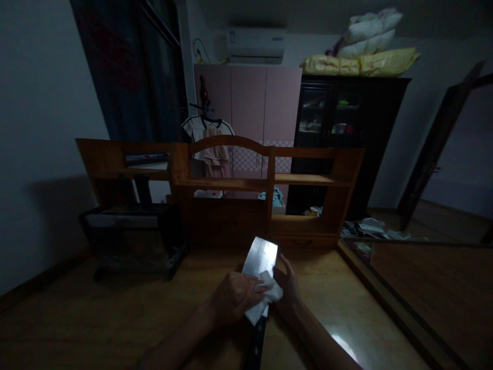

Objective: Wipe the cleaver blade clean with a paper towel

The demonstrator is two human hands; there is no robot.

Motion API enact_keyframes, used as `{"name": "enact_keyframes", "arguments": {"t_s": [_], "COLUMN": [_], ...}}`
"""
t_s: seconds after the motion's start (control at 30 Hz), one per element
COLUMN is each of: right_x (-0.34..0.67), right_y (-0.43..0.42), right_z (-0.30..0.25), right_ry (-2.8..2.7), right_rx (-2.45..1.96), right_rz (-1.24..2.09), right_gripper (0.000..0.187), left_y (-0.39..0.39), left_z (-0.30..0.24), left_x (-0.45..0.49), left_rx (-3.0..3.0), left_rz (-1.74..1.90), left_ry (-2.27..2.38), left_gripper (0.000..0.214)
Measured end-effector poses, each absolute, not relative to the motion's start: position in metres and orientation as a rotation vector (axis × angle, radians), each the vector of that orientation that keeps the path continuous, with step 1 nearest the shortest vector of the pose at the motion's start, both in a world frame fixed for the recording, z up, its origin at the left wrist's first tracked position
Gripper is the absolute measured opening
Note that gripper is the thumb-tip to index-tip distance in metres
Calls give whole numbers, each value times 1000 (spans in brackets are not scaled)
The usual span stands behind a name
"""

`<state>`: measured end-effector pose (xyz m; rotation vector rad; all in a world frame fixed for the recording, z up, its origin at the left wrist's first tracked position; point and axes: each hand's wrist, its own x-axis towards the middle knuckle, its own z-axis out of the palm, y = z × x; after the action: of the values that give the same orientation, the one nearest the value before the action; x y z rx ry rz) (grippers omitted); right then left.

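Observation:
A broad steel cleaver [262, 255] lies over the wooden desk [115, 313], its blade pointing away from me and its dark handle [256, 341] coming back between my forearms. My left hand [233, 297] is closed on a crumpled white cloth [265, 298] and presses it against the lower part of the blade. On the blade's right side, my right hand [289, 289] holds the cleaver near its base, one finger stretched up along the edge. The cloth and my fingers hide where blade meets handle.
A wooden shelf unit [269, 180] stands along the desk's far edge. A dark rack [131, 231] with upright handles sits at back left. A second wooden tabletop [423, 288] adjoins on the right. Pink wardrobe, dark cabinet and hanging clothes lie beyond. The room is dim.

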<state>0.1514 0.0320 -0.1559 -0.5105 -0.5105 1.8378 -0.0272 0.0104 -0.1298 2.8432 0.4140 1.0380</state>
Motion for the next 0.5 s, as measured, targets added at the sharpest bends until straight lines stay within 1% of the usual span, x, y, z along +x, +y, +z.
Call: {"name": "enact_keyframes", "arguments": {"t_s": [0.17, 0.33, 0.43, 0.5], "right_x": [149, 149, 149, 150], "right_y": [28, 28, 29, 28], "right_z": [-153, -152, -154, -154], "right_ry": [-499, -450, -457, -455], "right_rx": [-329, -377, -370, -389], "right_rz": [1927, 1906, 1901, 1887], "right_gripper": [47, 48, 46, 43], "left_y": [22, 24, 21, 18], "left_z": [-129, -128, -130, -133], "left_x": [-41, -50, -51, -50], "left_rx": [2905, 2771, 2735, 2732], "left_rz": [1251, 1402, 1492, 1474], "left_ry": [628, 836, 815, 777], "left_gripper": [37, 39, 39, 39]}}
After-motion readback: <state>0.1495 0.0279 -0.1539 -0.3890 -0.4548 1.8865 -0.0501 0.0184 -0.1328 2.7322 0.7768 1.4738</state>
